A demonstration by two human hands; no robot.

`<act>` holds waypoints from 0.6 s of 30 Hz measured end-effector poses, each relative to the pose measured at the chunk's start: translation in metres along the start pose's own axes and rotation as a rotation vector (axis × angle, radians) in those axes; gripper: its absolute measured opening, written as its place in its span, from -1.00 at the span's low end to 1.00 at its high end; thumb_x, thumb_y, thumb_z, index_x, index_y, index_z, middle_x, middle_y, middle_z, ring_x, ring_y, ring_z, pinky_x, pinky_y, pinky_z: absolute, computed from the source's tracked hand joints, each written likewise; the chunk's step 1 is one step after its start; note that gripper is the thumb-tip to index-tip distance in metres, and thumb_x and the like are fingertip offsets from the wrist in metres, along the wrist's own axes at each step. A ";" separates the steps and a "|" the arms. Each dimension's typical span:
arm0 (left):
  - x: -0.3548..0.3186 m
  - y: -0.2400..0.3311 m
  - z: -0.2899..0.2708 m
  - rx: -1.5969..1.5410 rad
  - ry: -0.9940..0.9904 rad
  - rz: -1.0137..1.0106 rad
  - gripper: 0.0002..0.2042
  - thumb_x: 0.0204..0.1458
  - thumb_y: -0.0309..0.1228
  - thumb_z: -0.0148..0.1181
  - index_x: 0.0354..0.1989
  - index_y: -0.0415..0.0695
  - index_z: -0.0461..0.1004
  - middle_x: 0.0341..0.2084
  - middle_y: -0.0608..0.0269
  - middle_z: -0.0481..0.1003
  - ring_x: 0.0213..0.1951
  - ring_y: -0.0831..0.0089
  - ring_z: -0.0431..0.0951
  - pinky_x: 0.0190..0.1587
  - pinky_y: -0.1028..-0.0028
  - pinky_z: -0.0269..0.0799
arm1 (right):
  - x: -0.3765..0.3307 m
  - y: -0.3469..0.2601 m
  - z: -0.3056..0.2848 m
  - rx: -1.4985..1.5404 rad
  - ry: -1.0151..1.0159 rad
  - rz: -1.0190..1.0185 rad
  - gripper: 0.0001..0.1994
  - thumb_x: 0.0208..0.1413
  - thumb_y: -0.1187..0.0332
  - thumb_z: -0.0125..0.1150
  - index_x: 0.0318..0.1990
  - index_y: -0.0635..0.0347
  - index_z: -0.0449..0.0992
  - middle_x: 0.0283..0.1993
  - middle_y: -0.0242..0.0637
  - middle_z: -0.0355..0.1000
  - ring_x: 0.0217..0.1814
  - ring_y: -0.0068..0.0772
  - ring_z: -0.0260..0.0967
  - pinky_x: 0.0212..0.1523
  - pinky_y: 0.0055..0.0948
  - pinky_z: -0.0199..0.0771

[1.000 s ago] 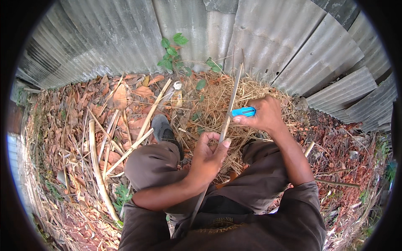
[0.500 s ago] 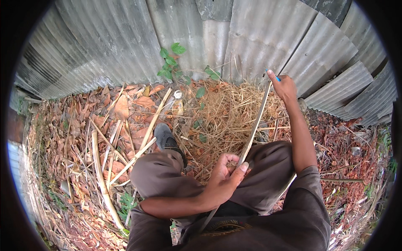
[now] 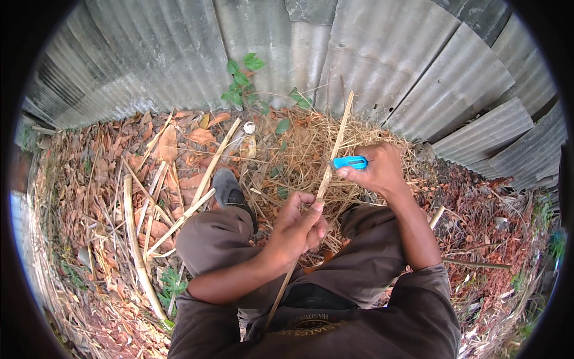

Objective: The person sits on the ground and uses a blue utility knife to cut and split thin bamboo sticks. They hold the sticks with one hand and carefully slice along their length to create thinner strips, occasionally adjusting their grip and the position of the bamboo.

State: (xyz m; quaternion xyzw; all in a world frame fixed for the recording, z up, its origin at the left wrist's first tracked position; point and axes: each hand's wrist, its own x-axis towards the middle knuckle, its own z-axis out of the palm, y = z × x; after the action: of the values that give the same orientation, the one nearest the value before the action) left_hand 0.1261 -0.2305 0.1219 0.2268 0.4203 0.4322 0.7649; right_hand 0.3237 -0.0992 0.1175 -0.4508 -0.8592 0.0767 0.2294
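A long, thin bamboo strip [image 3: 338, 139] slants from near the fence down past my left hand toward my lap. Thumb and fingers of my left hand [image 3: 299, 226] pinch it around its middle. My right hand [image 3: 382, 169] is closed around a blue utility knife [image 3: 350, 163], whose blade end meets the strip's side a little above my left hand. The lower end of the strip runs in front of my dark shirt. Below the strip's upper part lies a heap of pale shavings [image 3: 308, 152].
A corrugated metal fence [image 3: 173, 54] closes off the far side. Bamboo sticks [image 3: 136, 239] lie on dry leaves at my left. My shoe [image 3: 226, 186] rests beside the shavings. A green vine [image 3: 240, 81] climbs the fence. Another stick [image 3: 475, 263] lies at my right.
My right hand with the knife has come down and toward me from the strip's far end. My left hand and the strip have shifted slightly left, and the strip stands steeper.
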 end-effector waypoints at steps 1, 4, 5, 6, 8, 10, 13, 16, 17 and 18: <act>-0.001 0.001 0.001 0.004 -0.004 0.009 -0.78 0.28 -0.25 -0.05 -0.09 -0.07 0.14 -0.60 0.27 0.32 -0.77 0.67 0.08 -0.59 0.60 0.15 | 0.002 0.000 0.000 -0.005 -0.017 -0.004 -0.30 -0.20 -0.43 0.16 -0.77 0.14 0.37 -0.82 -0.27 0.17 -0.75 -0.17 0.23 -0.67 -0.22 0.17; -0.003 0.001 0.002 -0.005 -0.007 0.026 -0.78 0.28 -0.25 -0.04 -0.11 -0.08 0.13 -0.63 0.33 0.28 -0.73 0.69 0.10 -0.59 0.61 0.11 | 0.000 -0.002 0.003 0.013 0.048 -0.073 -0.30 -0.21 -0.43 0.17 -0.78 0.13 0.38 -0.84 -0.27 0.16 -0.75 -0.14 0.24 -0.66 -0.22 0.19; -0.002 -0.003 0.004 -0.020 -0.001 0.025 -0.76 0.27 -0.24 -0.03 -0.11 -0.08 0.11 -0.64 0.36 0.27 -0.70 0.70 0.11 -0.61 0.62 0.08 | 0.001 0.000 0.002 -0.018 0.062 -0.031 -0.30 -0.24 -0.44 0.17 -0.77 0.13 0.41 -0.84 -0.26 0.19 -0.75 -0.13 0.27 -0.65 -0.22 0.24; -0.002 -0.006 0.005 -0.036 0.005 0.024 -0.75 0.27 -0.23 -0.02 -0.12 -0.09 0.10 -0.65 0.38 0.25 -0.68 0.72 0.11 -0.62 0.63 0.06 | 0.006 0.002 0.000 -0.049 0.076 0.011 -0.30 -0.27 -0.45 0.18 -0.76 0.12 0.44 -0.84 -0.25 0.22 -0.74 -0.13 0.30 -0.64 -0.21 0.29; -0.005 -0.012 0.007 -0.047 -0.047 0.028 -0.76 0.27 -0.25 -0.02 -0.13 -0.10 0.10 -0.66 0.41 0.22 -0.67 0.72 0.11 -0.62 0.63 0.05 | 0.013 0.014 -0.003 -0.105 0.089 0.093 -0.29 -0.30 -0.47 0.18 -0.76 0.12 0.47 -0.84 -0.25 0.25 -0.74 -0.12 0.32 -0.62 -0.21 0.33; -0.002 -0.013 0.005 -0.086 -0.070 0.043 -0.77 0.27 -0.27 -0.02 -0.15 -0.11 0.10 -0.67 0.43 0.19 -0.67 0.72 0.11 -0.61 0.61 0.06 | 0.024 0.029 -0.004 -0.148 0.096 0.150 -0.28 -0.31 -0.49 0.17 -0.75 0.12 0.48 -0.84 -0.24 0.25 -0.74 -0.12 0.33 -0.62 -0.20 0.34; -0.003 -0.010 0.003 -0.097 -0.041 0.034 -0.78 0.28 -0.28 -0.03 -0.15 -0.11 0.10 -0.68 0.44 0.19 -0.67 0.73 0.10 -0.62 0.62 0.05 | 0.015 0.016 0.007 -0.127 0.060 0.175 -0.27 -0.31 -0.50 0.16 -0.75 0.12 0.48 -0.84 -0.24 0.25 -0.74 -0.12 0.33 -0.62 -0.19 0.34; -0.005 -0.007 0.004 -0.066 0.007 0.044 -0.79 0.28 -0.29 -0.04 -0.15 -0.11 0.10 -0.68 0.46 0.17 -0.68 0.73 0.09 -0.62 0.62 0.04 | 0.013 0.009 0.010 -0.098 0.077 0.100 -0.27 -0.26 -0.49 0.14 -0.75 0.13 0.47 -0.85 -0.24 0.24 -0.74 -0.11 0.32 -0.62 -0.18 0.32; -0.006 -0.011 0.003 -0.067 -0.016 0.046 -0.80 0.28 -0.28 -0.04 -0.16 -0.10 0.11 -0.68 0.45 0.17 -0.69 0.72 0.08 -0.61 0.60 0.05 | 0.012 0.009 0.010 -0.128 0.087 0.115 -0.26 -0.29 -0.51 0.14 -0.76 0.13 0.47 -0.85 -0.25 0.24 -0.74 -0.13 0.33 -0.62 -0.19 0.33; -0.006 -0.016 0.001 -0.067 -0.040 0.047 -0.81 0.28 -0.28 -0.05 -0.17 -0.08 0.12 -0.68 0.44 0.16 -0.69 0.70 0.07 -0.60 0.59 0.06 | 0.019 0.024 0.007 -0.106 0.075 0.165 -0.27 -0.30 -0.49 0.17 -0.74 0.13 0.49 -0.85 -0.25 0.25 -0.74 -0.13 0.33 -0.61 -0.19 0.33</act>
State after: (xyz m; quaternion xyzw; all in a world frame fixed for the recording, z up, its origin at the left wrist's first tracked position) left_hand 0.1327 -0.2439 0.1135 0.2193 0.3848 0.4595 0.7699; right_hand 0.3294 -0.0693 0.1090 -0.5340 -0.8129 0.0326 0.2300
